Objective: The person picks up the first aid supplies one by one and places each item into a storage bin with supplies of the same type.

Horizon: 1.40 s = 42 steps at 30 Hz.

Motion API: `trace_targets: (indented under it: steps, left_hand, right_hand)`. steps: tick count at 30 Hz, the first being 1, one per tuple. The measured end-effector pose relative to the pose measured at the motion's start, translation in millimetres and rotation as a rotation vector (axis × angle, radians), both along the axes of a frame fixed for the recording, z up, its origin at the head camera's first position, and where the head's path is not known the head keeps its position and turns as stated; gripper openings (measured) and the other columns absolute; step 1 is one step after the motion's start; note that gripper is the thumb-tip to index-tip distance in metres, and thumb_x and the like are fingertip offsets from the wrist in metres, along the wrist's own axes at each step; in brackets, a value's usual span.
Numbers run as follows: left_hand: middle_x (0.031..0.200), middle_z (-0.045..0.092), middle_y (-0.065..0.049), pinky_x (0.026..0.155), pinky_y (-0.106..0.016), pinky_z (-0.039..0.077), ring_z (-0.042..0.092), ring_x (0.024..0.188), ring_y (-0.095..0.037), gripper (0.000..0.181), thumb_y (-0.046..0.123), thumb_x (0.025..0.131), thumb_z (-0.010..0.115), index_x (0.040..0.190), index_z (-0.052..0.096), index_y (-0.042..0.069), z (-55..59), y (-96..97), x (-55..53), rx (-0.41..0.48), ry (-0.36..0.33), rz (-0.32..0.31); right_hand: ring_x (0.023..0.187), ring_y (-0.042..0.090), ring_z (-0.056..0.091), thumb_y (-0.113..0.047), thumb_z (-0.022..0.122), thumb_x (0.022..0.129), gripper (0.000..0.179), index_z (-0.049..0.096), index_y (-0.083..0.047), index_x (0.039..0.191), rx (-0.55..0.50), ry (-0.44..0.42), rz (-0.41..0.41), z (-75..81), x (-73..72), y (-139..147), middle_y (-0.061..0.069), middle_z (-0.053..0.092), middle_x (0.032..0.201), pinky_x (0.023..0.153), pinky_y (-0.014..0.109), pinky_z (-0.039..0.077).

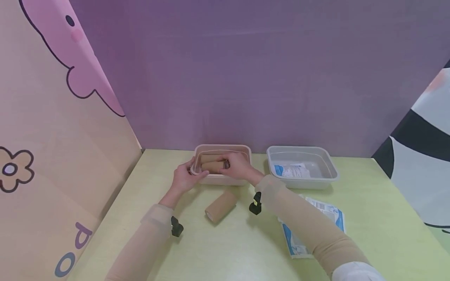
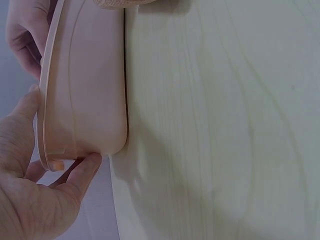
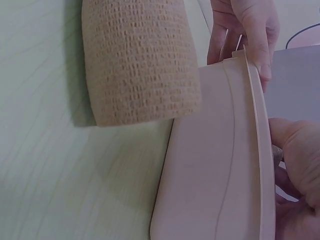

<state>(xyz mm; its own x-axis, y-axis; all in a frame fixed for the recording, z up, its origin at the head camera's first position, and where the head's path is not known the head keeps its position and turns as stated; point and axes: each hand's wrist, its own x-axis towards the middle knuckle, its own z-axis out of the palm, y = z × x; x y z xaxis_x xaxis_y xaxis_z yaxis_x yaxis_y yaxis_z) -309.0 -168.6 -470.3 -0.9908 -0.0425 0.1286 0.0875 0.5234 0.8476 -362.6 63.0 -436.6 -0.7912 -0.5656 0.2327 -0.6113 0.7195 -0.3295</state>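
Observation:
A pink plastic container point(image 1: 222, 180) stands near the back of the table. My left hand point(image 1: 184, 177) grips its left end, with the thumb over the front rim; the left wrist view shows fingers around the corner of its wall point(image 2: 95, 85). Inside lie two brown bandage rolls side by side. My right hand point(image 1: 239, 166) reaches over the rim and holds the right end of the nearer roll point(image 1: 212, 167); the farther roll point(image 1: 209, 157) is partly hidden behind it. A third bandage roll point(image 1: 221, 207), crinkle-textured in the right wrist view, lies on the table in front of the container.
To the right stands a grey-white container point(image 1: 301, 182) with a blue-and-white packet point(image 1: 297, 170) inside. More blue-and-white packets point(image 1: 335, 214) lie on the table under my right forearm. A purple wall point(image 1: 267, 78) rises behind, and a patterned panel point(image 1: 52, 128) on the left.

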Motion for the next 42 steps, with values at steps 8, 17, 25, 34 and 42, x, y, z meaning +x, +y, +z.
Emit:
trace_targets:
  steps: [8,17,25,34,42]
  left_hand:
    - [0.133,0.072,-0.026,0.074,-0.023,0.058,0.075,0.105,-0.029,0.089,0.033,0.089,0.089,0.16,0.044,0.003,-1.1,6.8,-0.8,0.015,-0.029,-0.008]
    - [0.13,0.073,-0.028,0.07,-0.021,0.058,0.076,0.099,-0.028,0.087,0.033,0.089,0.088,0.159,0.046,0.002,0.9,10.5,-1.3,0.01,-0.008,-0.029]
    - [0.129,0.072,-0.031,0.07,-0.024,0.061,0.076,0.093,-0.025,0.089,0.034,0.088,0.088,0.16,0.045,0.002,1.7,3.3,-5.0,0.021,-0.019,-0.047]
    - [0.129,0.072,-0.03,0.071,-0.023,0.06,0.076,0.093,-0.023,0.09,0.033,0.088,0.089,0.161,0.043,0.005,2.4,-7.6,-11.3,0.02,-0.049,-0.027]
    - [0.138,0.068,-0.031,0.081,-0.033,0.065,0.076,0.112,-0.037,0.091,0.032,0.089,0.088,0.162,0.041,0.006,0.5,-11.2,-14.7,0.04,-0.065,-0.038]
  right_hand:
    - [0.112,0.025,0.074,-0.034,0.083,0.092,0.045,0.076,-0.011,0.13,-0.018,-0.071,0.014,0.1,-1.1,9.5,0.005,0.079,0.124,0.1,0.043,0.058]
    - [0.116,0.033,0.073,-0.025,0.079,0.096,0.041,0.073,-0.004,0.13,-0.12,-0.069,0.073,4.2,2.8,26.2,0.015,0.077,0.127,0.104,0.046,0.059]
    - [0.117,0.033,0.073,-0.02,0.079,0.096,0.041,0.073,-0.001,0.131,-0.201,-0.045,0.089,7.9,11.5,38.2,0.014,0.076,0.13,0.104,0.045,0.06]
    - [0.119,0.032,0.072,-0.022,0.082,0.094,0.041,0.074,-0.005,0.131,-0.231,-0.037,0.096,17.5,22.5,40.1,0.013,0.076,0.133,0.102,0.044,0.061]
    - [0.116,0.033,0.072,-0.016,0.082,0.093,0.04,0.073,-0.001,0.128,-0.262,-0.01,0.165,26.5,38.5,38.1,0.016,0.074,0.132,0.099,0.047,0.062]
